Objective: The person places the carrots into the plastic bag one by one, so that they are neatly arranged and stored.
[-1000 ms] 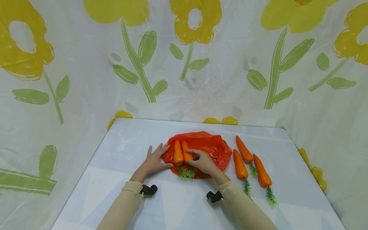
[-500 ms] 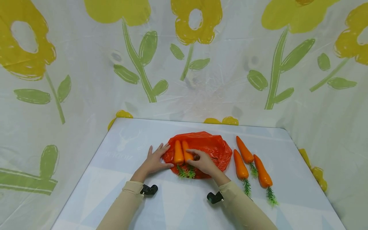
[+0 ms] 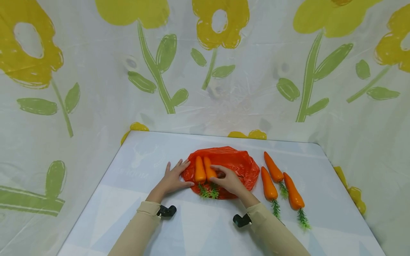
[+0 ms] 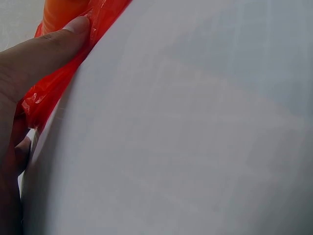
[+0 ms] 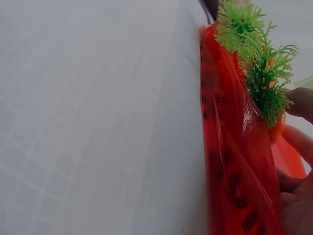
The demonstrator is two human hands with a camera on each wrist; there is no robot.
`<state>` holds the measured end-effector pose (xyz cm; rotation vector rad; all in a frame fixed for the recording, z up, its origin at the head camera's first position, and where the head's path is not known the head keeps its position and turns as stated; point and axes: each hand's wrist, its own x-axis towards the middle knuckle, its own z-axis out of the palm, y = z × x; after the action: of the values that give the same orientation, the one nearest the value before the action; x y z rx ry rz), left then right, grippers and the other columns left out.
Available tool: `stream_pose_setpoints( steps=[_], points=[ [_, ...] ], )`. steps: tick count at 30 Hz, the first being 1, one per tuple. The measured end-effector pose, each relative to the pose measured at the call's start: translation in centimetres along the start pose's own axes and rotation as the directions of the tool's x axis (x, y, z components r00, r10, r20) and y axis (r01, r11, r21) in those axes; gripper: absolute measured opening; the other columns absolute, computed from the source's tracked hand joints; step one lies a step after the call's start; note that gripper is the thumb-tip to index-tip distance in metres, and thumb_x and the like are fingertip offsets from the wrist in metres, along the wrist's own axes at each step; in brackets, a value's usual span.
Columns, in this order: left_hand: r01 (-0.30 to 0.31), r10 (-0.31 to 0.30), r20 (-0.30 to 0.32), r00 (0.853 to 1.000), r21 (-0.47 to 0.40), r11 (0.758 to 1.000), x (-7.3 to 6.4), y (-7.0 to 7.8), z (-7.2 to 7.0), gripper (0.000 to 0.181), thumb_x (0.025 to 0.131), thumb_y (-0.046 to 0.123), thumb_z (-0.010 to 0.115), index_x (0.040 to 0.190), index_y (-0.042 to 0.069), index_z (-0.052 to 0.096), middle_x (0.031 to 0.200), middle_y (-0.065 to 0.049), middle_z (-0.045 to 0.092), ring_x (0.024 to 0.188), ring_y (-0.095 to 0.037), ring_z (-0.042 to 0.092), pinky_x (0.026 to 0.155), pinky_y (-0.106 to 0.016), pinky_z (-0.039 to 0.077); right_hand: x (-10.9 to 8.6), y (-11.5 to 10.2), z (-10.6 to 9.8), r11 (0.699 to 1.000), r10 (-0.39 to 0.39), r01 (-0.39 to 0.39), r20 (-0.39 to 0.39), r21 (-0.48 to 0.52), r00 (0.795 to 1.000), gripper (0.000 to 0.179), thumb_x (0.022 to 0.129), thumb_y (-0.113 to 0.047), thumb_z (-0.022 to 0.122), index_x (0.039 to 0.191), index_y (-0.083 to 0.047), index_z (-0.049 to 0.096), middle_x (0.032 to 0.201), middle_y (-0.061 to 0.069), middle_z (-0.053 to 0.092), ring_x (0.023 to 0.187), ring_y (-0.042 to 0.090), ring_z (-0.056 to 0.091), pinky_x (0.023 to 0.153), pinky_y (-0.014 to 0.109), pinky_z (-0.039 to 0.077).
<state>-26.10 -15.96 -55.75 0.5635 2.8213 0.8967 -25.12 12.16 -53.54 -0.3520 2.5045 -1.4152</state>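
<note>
A red plastic bag (image 3: pixel 240 170) lies spread on the table, its near edge toward me. Two orange carrots (image 3: pixel 200 170) with green tops lie side by side in its left part. My left hand (image 3: pixel 172 180) rests with spread fingers at the bag's left edge; in the left wrist view its thumb (image 4: pixel 54 51) lies against the red plastic. Over the right-hand carrot (image 3: pixel 208 167) is my right hand (image 3: pixel 230 180), thumb and index finger apart and touching its side. The right wrist view shows that thumb beside the leafy green top (image 5: pixel 266 73).
Three more carrots (image 3: pixel 270 185) lie on the table to the right of the bag, tips pointing away from me. The pale table (image 3: pixel 198 227) has its back edge close to a hanging sheet (image 3: pixel 256 71) printed with yellow flowers.
My right hand has shifted very slightly to the right over the right-hand carrot. My left hand, the bag and the three outside carrots keep their places.
</note>
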Motion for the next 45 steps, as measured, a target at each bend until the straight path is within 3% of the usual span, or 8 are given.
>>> stream_pose_setpoints(
  steps=[18,28,38,45],
  points=[
    [-0.008,0.008,-0.006,1.000,-0.005,1.000,-0.1,0.0,0.0,0.098,0.082,0.055,0.079,0.159,0.012,0.036,0.165,-0.003,0.031,0.155,-0.032,0.016,0.120,-0.062,-0.013,-0.8,0.5,-1.4,0.998,0.011,-0.012,0.014,0.053,1.000,0.052,0.094,-0.033,0.075,0.143,-0.025,0.061,0.124,0.002,0.066,0.097,0.022,0.062,0.075,0.033,0.058],
    [0.002,-0.002,-0.008,1.000,-0.007,1.000,-0.1,-0.2,0.1,0.098,0.082,0.056,0.079,0.159,0.013,0.036,0.165,-0.003,0.031,0.155,-0.031,0.017,0.120,-0.061,-0.013,-1.1,1.1,-2.1,0.998,-0.008,0.009,-0.019,0.062,1.000,0.051,0.095,-0.031,0.074,0.143,-0.023,0.060,0.136,0.003,0.063,0.104,0.022,0.062,0.078,0.033,0.058],
    [0.009,-0.009,-0.005,1.000,-0.007,1.000,-0.2,0.1,-0.1,0.099,0.082,0.056,0.079,0.160,0.013,0.035,0.166,-0.003,0.030,0.156,-0.031,0.016,0.120,-0.060,-0.013,-1.7,1.0,-3.0,1.000,-0.007,0.007,-0.040,0.001,0.999,0.051,0.095,-0.034,0.073,0.144,-0.024,0.060,0.135,0.002,0.064,0.108,0.022,0.061,0.088,0.038,0.057],
    [0.013,-0.013,0.006,1.000,0.009,1.000,0.0,-0.1,0.1,0.099,0.082,0.056,0.079,0.160,0.014,0.034,0.167,0.000,0.028,0.156,-0.029,0.014,0.120,-0.059,-0.014,-2.2,1.3,-3.6,1.000,0.010,-0.010,-0.053,0.017,0.999,0.049,0.096,-0.030,0.073,0.143,-0.026,0.060,0.134,0.001,0.066,0.110,0.023,0.061,0.092,0.042,0.056]
  ],
)
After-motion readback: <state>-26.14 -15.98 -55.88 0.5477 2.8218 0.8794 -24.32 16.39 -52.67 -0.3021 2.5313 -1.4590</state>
